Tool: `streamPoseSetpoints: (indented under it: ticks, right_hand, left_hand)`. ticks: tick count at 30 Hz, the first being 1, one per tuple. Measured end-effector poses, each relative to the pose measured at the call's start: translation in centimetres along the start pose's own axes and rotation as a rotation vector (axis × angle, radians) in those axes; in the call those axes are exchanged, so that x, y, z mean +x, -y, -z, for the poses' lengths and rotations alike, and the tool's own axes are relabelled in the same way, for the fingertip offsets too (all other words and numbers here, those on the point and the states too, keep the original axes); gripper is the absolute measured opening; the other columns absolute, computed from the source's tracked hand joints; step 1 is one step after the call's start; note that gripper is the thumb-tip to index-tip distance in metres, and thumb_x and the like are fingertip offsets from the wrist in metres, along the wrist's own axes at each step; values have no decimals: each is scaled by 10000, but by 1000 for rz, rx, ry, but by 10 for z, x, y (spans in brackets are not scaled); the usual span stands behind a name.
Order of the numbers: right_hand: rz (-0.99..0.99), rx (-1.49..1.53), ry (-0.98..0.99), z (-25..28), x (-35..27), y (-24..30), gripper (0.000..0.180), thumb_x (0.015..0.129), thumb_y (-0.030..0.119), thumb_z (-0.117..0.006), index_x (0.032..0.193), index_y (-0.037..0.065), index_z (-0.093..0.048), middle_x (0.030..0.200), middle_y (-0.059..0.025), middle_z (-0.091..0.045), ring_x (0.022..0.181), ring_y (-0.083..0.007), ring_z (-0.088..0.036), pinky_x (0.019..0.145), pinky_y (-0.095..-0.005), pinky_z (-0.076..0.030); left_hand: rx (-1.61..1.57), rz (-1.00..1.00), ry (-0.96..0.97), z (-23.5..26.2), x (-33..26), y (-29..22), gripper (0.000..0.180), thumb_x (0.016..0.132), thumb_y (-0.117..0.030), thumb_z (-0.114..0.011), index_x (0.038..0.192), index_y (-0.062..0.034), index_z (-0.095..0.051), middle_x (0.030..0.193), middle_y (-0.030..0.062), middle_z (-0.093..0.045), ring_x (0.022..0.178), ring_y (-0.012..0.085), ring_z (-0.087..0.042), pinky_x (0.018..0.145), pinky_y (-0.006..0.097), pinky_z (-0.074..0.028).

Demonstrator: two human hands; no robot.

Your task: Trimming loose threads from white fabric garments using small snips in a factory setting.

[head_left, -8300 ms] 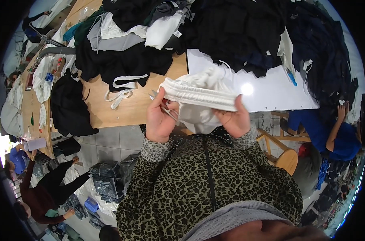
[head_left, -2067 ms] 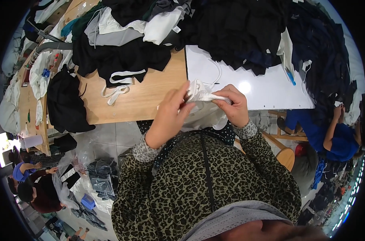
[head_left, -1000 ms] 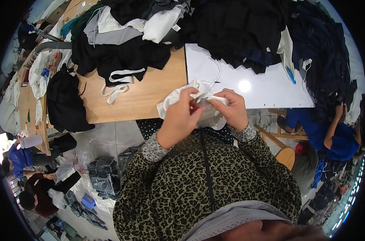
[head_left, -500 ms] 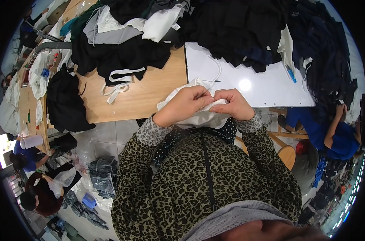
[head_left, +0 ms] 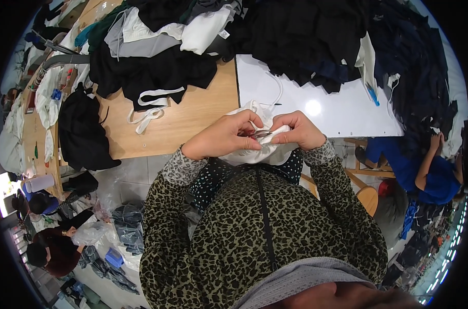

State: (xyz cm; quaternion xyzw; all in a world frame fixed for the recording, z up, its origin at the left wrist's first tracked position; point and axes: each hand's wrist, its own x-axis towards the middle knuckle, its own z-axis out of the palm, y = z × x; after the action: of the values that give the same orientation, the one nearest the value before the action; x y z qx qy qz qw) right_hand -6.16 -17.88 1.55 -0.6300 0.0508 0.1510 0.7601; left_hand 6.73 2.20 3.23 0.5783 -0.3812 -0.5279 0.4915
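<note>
A white garment (head_left: 257,156) is bunched up at the table's front edge, in front of my body. In my left hand (head_left: 222,138) is a small pair of thread snips (head_left: 263,133). Their metal blades lie against the cloth, and a bit of red shows by the fingers. Thumb and fingers of my right hand (head_left: 302,133) pinch the garment at the blade tips. From the garment a white drawstring (head_left: 281,88) loops back over the white board. Any thread between the blades is too small to make out.
Black garments (head_left: 306,36) are heaped along the back of the wooden table (head_left: 192,121) and the white board (head_left: 342,110). A white strap (head_left: 149,117) lies at left, a blue-tipped tool (head_left: 374,98) at right. A co-worker in blue (head_left: 437,177) sits at far right.
My left hand has shifted slightly left and its grip has opened out, showing the snips' blades, hidden before. My right hand stays on the garment. At lower left, another person has moved a clear bag.
</note>
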Motion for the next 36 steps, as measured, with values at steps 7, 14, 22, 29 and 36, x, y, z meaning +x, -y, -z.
streamPoseSetpoints:
  ticks: [7, 14, 22, 29, 36]
  right_hand:
    - [-2, -17, -20, 0, 0, -1, 152, 741, 28, -703, 881, -15, -664, 808, -27, -640, 746, -76, -554, 706, -205, -432]
    - [8, -28, -59, -3, -3, 1, 150, 735, 8, -694, 877, -25, -660, 814, -35, -632, 755, -82, -558, 707, -208, -437]
    - [18, -10, -64, -2, -4, 2, 153, 730, 23, -708, 869, -22, -663, 796, -25, -618, 750, -83, -542, 702, -216, -426]
    - [39, -29, -71, -2, -5, 5, 156, 722, 23, -712, 865, -21, -665, 788, -22, -609, 757, -86, -533, 707, -216, -414]
    - [41, -29, -88, -4, -5, 6, 159, 684, 5, -725, 829, -11, -662, 749, 2, -562, 702, -73, -497, 661, -213, -379]
  left_hand:
    - [95, -5, -12, -4, 0, -4, 346, 775, -59, -695, 1034, -25, -468, 853, 58, -630, 781, 96, -545, 737, 242, -431]
    - [43, 33, -19, -5, 1, -4, 328, 794, -70, -681, 1035, -28, -463, 837, 56, -628, 767, 82, -530, 709, 228, -422]
    - [-71, 42, -20, -4, 3, -1, 342, 806, -60, -668, 1068, -48, -447, 813, 30, -605, 751, 72, -512, 684, 222, -414]
    - [-66, 66, -13, -6, 4, -2, 357, 806, -54, -668, 1079, -53, -437, 815, 30, -601, 747, 66, -505, 665, 210, -402]
    - [-33, 51, -22, -8, 4, -7, 345, 806, -57, -667, 1065, -49, -438, 800, 26, -607, 734, 66, -506, 665, 210, -401]
